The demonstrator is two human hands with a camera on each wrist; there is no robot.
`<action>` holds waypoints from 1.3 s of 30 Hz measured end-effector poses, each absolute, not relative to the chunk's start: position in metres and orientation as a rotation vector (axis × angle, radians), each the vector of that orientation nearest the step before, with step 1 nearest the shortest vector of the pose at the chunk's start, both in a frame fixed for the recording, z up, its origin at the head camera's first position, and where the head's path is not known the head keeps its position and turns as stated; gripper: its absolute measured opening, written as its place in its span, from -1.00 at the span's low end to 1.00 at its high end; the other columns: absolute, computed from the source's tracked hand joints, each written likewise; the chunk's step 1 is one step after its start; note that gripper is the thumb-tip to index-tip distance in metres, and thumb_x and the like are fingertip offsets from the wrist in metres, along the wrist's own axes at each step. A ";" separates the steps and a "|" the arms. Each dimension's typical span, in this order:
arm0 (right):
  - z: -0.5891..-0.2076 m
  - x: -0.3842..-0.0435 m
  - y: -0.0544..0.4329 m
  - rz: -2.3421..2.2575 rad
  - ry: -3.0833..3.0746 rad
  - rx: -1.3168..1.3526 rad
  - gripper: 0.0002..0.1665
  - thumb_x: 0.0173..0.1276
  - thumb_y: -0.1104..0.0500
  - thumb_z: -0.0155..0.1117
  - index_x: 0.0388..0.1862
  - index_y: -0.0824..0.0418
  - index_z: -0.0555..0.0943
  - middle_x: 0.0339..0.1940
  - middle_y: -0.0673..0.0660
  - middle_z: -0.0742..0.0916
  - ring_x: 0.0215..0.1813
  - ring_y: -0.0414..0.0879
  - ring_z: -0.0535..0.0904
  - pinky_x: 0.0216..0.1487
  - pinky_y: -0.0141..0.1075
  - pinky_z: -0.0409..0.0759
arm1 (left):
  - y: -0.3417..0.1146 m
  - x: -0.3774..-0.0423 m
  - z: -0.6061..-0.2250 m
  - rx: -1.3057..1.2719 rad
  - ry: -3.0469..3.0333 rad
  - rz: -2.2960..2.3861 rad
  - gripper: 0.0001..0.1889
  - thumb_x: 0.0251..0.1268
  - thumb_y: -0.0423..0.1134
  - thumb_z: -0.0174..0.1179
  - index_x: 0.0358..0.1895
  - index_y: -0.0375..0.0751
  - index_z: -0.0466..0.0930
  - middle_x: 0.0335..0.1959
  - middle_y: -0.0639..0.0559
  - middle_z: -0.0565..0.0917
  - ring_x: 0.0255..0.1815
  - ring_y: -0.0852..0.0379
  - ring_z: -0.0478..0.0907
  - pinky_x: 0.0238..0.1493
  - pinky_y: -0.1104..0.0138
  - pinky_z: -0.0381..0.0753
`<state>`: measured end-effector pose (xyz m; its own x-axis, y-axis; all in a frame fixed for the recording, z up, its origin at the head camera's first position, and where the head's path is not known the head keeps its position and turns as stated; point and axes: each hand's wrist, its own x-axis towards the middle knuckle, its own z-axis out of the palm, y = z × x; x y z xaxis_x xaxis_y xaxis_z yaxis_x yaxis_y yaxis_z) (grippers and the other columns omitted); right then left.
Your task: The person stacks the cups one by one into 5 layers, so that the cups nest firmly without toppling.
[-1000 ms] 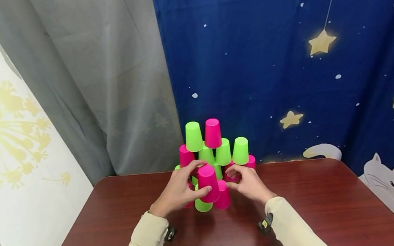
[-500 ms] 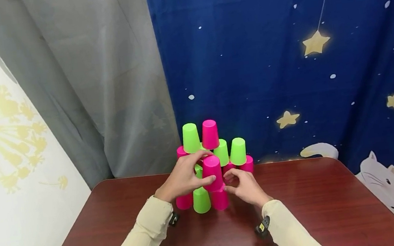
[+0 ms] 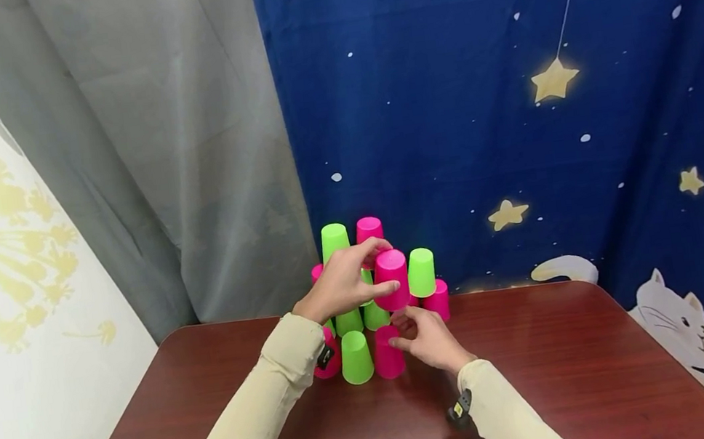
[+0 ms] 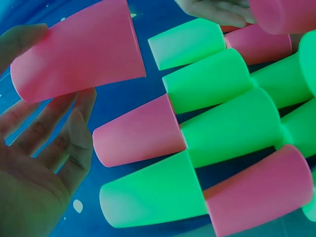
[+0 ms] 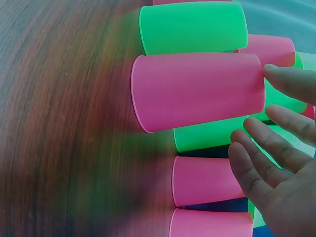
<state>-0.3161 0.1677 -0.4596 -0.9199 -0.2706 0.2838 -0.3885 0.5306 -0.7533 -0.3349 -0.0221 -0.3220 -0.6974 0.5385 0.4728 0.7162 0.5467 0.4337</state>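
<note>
My left hand [image 3: 349, 278] grips an upside-down pink cup [image 3: 391, 279] between thumb and fingers, holding it raised in front of the stacked cups. In the left wrist view the held cup [image 4: 79, 52] is plainly pinched. My right hand [image 3: 429, 338] is beside a pink cup [image 3: 389, 358] in the front row. Seen from the right wrist, its thumb tip meets the base edge of that cup [image 5: 197, 91], while the other fingers stay loosely extended. A green cup [image 3: 356, 358] stands next to it. Behind, a green cup [image 3: 334, 238] and a pink cup [image 3: 369, 228] top the stack.
Another green cup [image 3: 421, 272] sits above a pink cup [image 3: 436, 302] on the right of the stack. Everything stands on a reddish-brown table [image 3: 227, 381]. A grey curtain [image 3: 223, 191] and a blue star-patterned curtain [image 3: 446, 127] hang behind it.
My left hand has carried the pink cup upward and to the right, away from the front row. My right hand has shifted slightly left and lower, toward the front pink cup.
</note>
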 end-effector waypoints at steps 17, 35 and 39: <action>-0.466 -0.315 0.160 1.302 -2.607 0.647 -0.62 0.16 0.18 0.54 -0.04 0.21 0.66 -0.14 0.08 0.76 -0.12 -0.09 0.66 -0.01 -0.06 0.71 | 0.018 -0.373 -0.302 -0.854 -2.505 -0.676 -0.42 0.12 0.07 0.43 0.19 -0.08 0.54 -0.10 -0.02 0.72 0.17 -0.03 0.43 0.02 0.17 0.64; -0.465 -0.315 0.160 1.346 -2.613 0.638 -0.61 0.19 0.18 0.52 -0.03 0.22 0.64 -0.12 0.12 0.75 -0.09 -0.04 0.66 0.02 0.02 0.69 | 0.041 -0.403 -0.310 -0.688 -2.653 -0.545 -0.40 0.24 0.13 0.36 0.23 -0.09 0.45 -0.05 -0.06 0.66 0.30 -0.09 0.27 0.27 -0.08 0.17; -0.466 -0.314 0.159 1.349 -2.625 0.626 -0.61 0.19 0.17 0.52 -0.03 0.22 0.64 -0.12 0.12 0.75 -0.09 -0.04 0.66 0.01 0.01 0.70 | 0.041 -0.406 -0.313 -0.659 -2.679 -0.435 -0.42 0.26 0.14 0.33 0.20 -0.12 0.46 -0.12 -0.05 0.70 0.29 -0.11 0.29 0.23 -0.11 0.15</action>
<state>-0.3142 0.1592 -0.4657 -0.9065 -0.3041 0.2929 -0.4152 0.5161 -0.7492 -0.4063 0.0413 -0.3126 -0.8320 0.3857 0.3988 0.4921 0.8450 0.2094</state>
